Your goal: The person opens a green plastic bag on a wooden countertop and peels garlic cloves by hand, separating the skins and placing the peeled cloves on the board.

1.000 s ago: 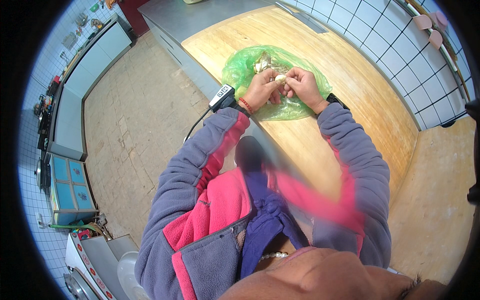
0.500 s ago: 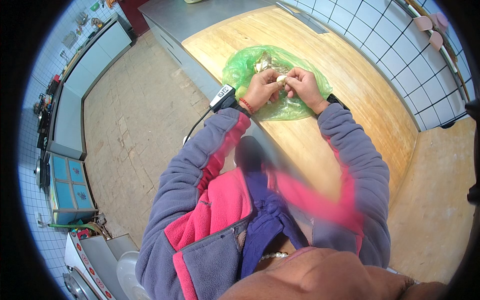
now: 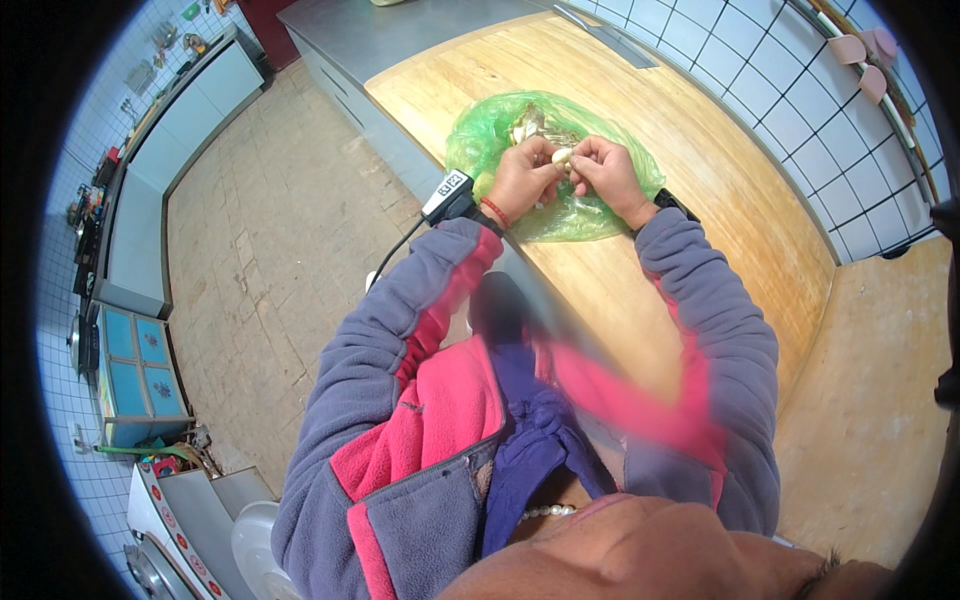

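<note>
Though distortion perhaps masked its tilt, the head-worn fisheye looked down from nearby onto a broad, pale-yellow wooden board [image 3: 720, 190].

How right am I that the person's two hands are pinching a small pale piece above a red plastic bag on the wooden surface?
One thing is off: the head view shows the plastic bag is green, not red. The left hand and right hand do pinch a small pale piece above it, on the wooden surface.

Green bag [image 3: 580, 220] on wooden board [image 3: 735, 195]
</note>
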The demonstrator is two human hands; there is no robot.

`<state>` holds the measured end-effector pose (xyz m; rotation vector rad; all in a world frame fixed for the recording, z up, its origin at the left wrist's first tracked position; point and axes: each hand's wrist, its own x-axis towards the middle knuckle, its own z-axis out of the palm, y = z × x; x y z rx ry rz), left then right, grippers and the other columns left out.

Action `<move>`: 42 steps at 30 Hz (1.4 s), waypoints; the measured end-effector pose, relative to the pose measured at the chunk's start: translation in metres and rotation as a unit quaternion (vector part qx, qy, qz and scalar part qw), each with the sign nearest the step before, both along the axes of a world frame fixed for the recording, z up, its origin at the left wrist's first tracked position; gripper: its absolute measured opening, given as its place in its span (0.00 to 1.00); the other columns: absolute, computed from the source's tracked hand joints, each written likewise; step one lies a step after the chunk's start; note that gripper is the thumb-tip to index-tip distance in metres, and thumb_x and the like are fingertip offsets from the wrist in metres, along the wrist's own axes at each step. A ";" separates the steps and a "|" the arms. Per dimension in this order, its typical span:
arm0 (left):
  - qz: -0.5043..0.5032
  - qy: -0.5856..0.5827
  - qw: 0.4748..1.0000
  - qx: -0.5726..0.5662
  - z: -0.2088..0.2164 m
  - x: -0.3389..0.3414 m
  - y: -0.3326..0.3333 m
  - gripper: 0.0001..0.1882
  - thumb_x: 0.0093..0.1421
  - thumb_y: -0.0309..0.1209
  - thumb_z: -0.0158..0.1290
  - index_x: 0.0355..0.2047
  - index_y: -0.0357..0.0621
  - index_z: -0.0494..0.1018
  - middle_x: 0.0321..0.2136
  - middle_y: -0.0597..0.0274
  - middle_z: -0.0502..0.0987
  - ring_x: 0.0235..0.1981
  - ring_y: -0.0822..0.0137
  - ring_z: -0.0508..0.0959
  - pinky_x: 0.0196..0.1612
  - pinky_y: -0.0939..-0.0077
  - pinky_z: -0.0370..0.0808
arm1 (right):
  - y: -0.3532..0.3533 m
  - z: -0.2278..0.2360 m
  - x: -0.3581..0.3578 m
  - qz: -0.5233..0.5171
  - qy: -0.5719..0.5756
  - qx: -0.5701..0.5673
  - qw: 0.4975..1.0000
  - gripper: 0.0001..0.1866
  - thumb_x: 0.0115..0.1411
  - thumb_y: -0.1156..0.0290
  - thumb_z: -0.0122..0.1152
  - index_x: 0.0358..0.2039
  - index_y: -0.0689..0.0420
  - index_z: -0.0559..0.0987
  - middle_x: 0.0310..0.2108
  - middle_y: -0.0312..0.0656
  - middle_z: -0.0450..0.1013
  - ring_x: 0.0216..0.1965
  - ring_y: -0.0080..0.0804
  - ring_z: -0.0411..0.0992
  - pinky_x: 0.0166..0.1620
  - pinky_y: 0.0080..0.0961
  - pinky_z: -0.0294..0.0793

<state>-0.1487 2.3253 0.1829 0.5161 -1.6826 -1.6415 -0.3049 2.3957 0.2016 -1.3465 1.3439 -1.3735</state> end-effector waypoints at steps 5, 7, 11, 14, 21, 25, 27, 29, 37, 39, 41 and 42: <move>0.031 -0.033 0.997 -0.061 0.004 0.000 0.006 0.05 0.56 0.23 0.55 0.31 0.37 0.71 0.18 0.67 0.73 0.15 0.80 0.71 0.15 0.86 0.64 | 0.000 0.000 0.001 -0.004 0.007 -0.004 1.000 0.04 0.60 0.75 0.54 0.29 0.62 0.73 0.20 0.36 0.71 0.17 0.16 0.67 0.20 0.12 0.68; 0.035 -0.052 0.996 -0.071 0.006 0.000 0.006 0.05 0.55 0.23 0.55 0.31 0.37 0.71 0.18 0.67 0.74 0.15 0.80 0.71 0.15 0.86 0.64 | 0.000 0.000 0.000 -0.017 0.031 -0.004 0.999 0.04 0.59 0.76 0.53 0.28 0.61 0.73 0.19 0.35 0.71 0.16 0.16 0.67 0.19 0.13 0.67; 0.028 -0.053 0.996 -0.065 0.006 0.000 0.005 0.05 0.55 0.24 0.56 0.31 0.37 0.71 0.19 0.66 0.74 0.15 0.79 0.71 0.15 0.86 0.65 | 0.001 -0.001 0.001 -0.031 0.061 -0.029 0.997 0.04 0.57 0.77 0.52 0.26 0.61 0.72 0.17 0.34 0.69 0.14 0.15 0.65 0.17 0.13 0.64; 0.001 -0.035 0.999 0.000 0.003 0.001 0.002 0.06 0.55 0.25 0.55 0.32 0.37 0.72 0.19 0.65 0.75 0.15 0.78 0.72 0.15 0.86 0.66 | 0.001 -0.001 0.000 -0.038 0.066 -0.038 0.996 0.04 0.57 0.77 0.52 0.25 0.61 0.72 0.16 0.33 0.68 0.13 0.15 0.64 0.16 0.13 0.63; -0.035 -0.007 0.998 0.054 -0.001 0.001 -0.007 0.07 0.59 0.25 0.51 0.37 0.37 0.71 0.22 0.62 0.76 0.15 0.77 0.72 0.15 0.86 0.67 | -0.001 -0.003 -0.004 -0.059 0.044 -0.035 0.997 0.04 0.56 0.77 0.52 0.24 0.61 0.72 0.16 0.34 0.68 0.13 0.16 0.65 0.16 0.13 0.63; -0.054 -0.001 0.996 0.068 0.001 0.004 -0.007 0.07 0.60 0.27 0.50 0.37 0.37 0.71 0.22 0.62 0.76 0.15 0.77 0.72 0.16 0.85 0.67 | -0.004 -0.004 -0.007 -0.087 0.036 -0.044 0.995 0.04 0.55 0.77 0.54 0.24 0.61 0.73 0.16 0.35 0.69 0.14 0.17 0.66 0.16 0.15 0.66; -0.062 -0.005 0.995 0.078 0.003 0.005 -0.007 0.07 0.61 0.28 0.49 0.37 0.37 0.71 0.22 0.62 0.76 0.16 0.77 0.72 0.16 0.85 0.68 | -0.004 -0.003 -0.008 -0.095 0.021 -0.044 0.994 0.05 0.56 0.76 0.54 0.24 0.61 0.73 0.16 0.35 0.69 0.14 0.17 0.66 0.16 0.15 0.66; -0.068 -0.003 0.994 0.089 0.003 0.006 -0.008 0.07 0.61 0.28 0.49 0.37 0.38 0.71 0.23 0.62 0.76 0.16 0.76 0.72 0.17 0.84 0.68 | -0.003 0.000 -0.008 -0.100 -0.008 -0.032 0.994 0.06 0.58 0.74 0.55 0.25 0.61 0.73 0.16 0.34 0.69 0.14 0.16 0.66 0.17 0.14 0.66; -0.075 0.002 0.992 0.097 0.003 0.005 -0.010 0.09 0.60 0.28 0.50 0.40 0.37 0.70 0.23 0.62 0.75 0.17 0.76 0.72 0.17 0.83 0.68 | 0.003 0.000 0.005 -0.009 0.077 -0.074 0.994 0.03 0.60 0.76 0.53 0.29 0.61 0.72 0.22 0.33 0.70 0.20 0.15 0.68 0.22 0.12 0.69; -0.064 0.021 0.996 0.066 0.003 0.005 -0.007 0.11 0.59 0.27 0.52 0.41 0.36 0.69 0.22 0.63 0.74 0.17 0.77 0.72 0.17 0.84 0.68 | 0.003 0.000 0.004 -0.010 0.076 -0.075 0.994 0.02 0.60 0.77 0.52 0.30 0.61 0.72 0.23 0.33 0.70 0.20 0.14 0.67 0.23 0.12 0.68; -0.048 0.021 0.998 0.026 0.004 0.003 -0.004 0.13 0.58 0.26 0.53 0.42 0.35 0.69 0.22 0.64 0.74 0.17 0.78 0.72 0.17 0.85 0.67 | 0.002 -0.001 0.003 -0.007 0.073 -0.079 0.994 0.02 0.60 0.77 0.52 0.30 0.61 0.72 0.22 0.33 0.70 0.20 0.14 0.67 0.22 0.12 0.69; -0.038 0.012 0.999 0.003 0.005 0.003 -0.003 0.14 0.57 0.25 0.54 0.43 0.34 0.68 0.22 0.65 0.74 0.17 0.78 0.72 0.17 0.85 0.67 | 0.002 -0.001 0.003 -0.007 0.083 -0.078 0.993 0.02 0.60 0.77 0.52 0.30 0.61 0.72 0.22 0.33 0.70 0.20 0.14 0.68 0.22 0.12 0.69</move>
